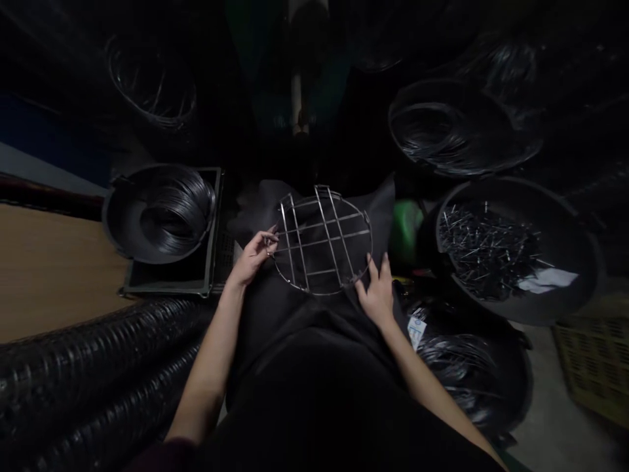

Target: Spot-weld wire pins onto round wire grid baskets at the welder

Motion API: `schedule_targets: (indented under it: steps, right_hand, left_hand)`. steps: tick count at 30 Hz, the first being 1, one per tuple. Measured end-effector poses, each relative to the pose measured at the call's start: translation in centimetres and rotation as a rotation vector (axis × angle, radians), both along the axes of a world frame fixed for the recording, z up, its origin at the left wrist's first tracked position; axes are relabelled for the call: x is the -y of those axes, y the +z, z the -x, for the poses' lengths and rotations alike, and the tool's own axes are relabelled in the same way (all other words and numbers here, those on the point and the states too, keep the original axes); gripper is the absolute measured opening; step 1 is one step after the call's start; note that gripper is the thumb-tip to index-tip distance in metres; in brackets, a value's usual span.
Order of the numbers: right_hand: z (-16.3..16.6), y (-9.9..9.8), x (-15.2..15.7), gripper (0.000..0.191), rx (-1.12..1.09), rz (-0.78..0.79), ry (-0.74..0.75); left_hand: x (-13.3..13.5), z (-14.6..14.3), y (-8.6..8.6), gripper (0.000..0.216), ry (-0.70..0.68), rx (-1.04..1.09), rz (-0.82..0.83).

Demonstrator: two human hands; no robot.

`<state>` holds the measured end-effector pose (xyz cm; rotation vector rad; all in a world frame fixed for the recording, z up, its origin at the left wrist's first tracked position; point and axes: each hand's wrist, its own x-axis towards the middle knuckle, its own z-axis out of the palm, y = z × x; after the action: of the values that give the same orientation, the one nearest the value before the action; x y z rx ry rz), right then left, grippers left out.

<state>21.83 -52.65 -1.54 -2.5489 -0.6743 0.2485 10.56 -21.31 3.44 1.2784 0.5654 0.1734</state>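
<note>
The left hand (253, 257) pinches the left rim of a round silver wire grid rack (322, 241), its fingers curled and closed on the wire where the crossbars meet the ring. The right hand (377, 293) rests at the rack's lower right edge with the fingers spread and fairly straight; they touch the rim from outside, but whether any of them wrap around the wire cannot be told in the dim light. The two hands are well apart, one at each side of the rack. The rack lies on a black cloth (304, 314) that covers the person's lap, in the middle of the view, tilted slightly with its far edge raised.

To the left, a round black basin (118, 223) holds a coil of thin dark wire (179, 213); the basin sits in a dark rectangular crate (206, 275) next to a brown wooden worktop (49, 269). To the right, a large round black tub (565, 288) holds a heap of short shiny metal pins (484, 249) and a white scrap (548, 280). Below it, another black tub (518, 383) contains coiled dark wire (457, 364). Behind the right tub lies a big loop of dark wire (442, 131), and another hangs at upper left (152, 88). Rolls of black mesh (83, 373) lie at lower left.
</note>
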Motion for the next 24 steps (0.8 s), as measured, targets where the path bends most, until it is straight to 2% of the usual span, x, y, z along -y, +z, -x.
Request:
schedule_targets:
  steps: [3,5,8,10,11,13,14,15,17,19,21,22,24]
  right_hand:
    - [3.2,-0.2,2.5,0.071,-0.15,-0.071,-0.03]
    - [1.9,0.3,2.6,0.066,-0.239,-0.146,-0.043]
    - [-4.5,2.5,0.7,0.053,-0.239,-0.313,-0.158]
    - [-10.2,5.6,-1.6,0.045,-0.078,-0.421,-0.217]
    - [-12.9,7.6,-3.0,0.04,0.035,-0.463,-0.199]
    - [-17.8,11.9,-6.2,0.032,0.25,-0.54,-0.094]
    - [-20.0,13.9,-8.0,0.029,0.349,-0.58,-0.05]
    - [-22.0,15.8,-9.8,0.026,0.433,-0.609,0.002]
    - [-25.7,18.9,-13.3,0.023,0.551,-0.636,0.049]
    - [-28.8,21.1,-16.2,0.016,0.6,-0.611,0.044]
    - [-31.2,22.7,-18.1,0.013,0.622,-0.57,-0.009]
    - [-32.2,23.4,-18.8,0.013,0.623,-0.541,-0.048]
    - [-33.9,24.4,-19.6,0.015,0.603,-0.457,-0.106]
  left_hand:
    - [0.0,-1.1,1.2,0.043,-0.166,-0.047,-0.097]
    - [-0.1,-1.4,2.1,0.046,-0.221,-0.077,-0.19]
    - [-1.1,-0.6,2.8,0.042,-0.237,-0.107,-0.365]
    - [-2.0,0.2,2.7,0.041,-0.274,-0.071,-0.345]
    - [-2.3,0.5,2.6,0.043,-0.264,-0.027,-0.291]
    - [-2.3,0.7,2.5,0.049,-0.129,0.077,-0.201]
    - [-2.0,0.6,2.6,0.049,-0.028,0.114,-0.206]
    - [-1.3,0.3,2.8,0.048,0.061,0.127,-0.247]
    - [0.5,-0.6,3.2,0.047,0.12,0.081,-0.37]
    - [2.5,-1.8,3.4,0.042,0.123,-0.003,-0.503]
    - [4.0,-2.7,3.4,0.025,0.205,-0.049,-0.625]
    - [4.3,-3.0,3.2,0.02,0.267,-0.051,-0.675]
    - [4.2,-3.5,2.7,0.024,0.344,-0.024,-0.738]
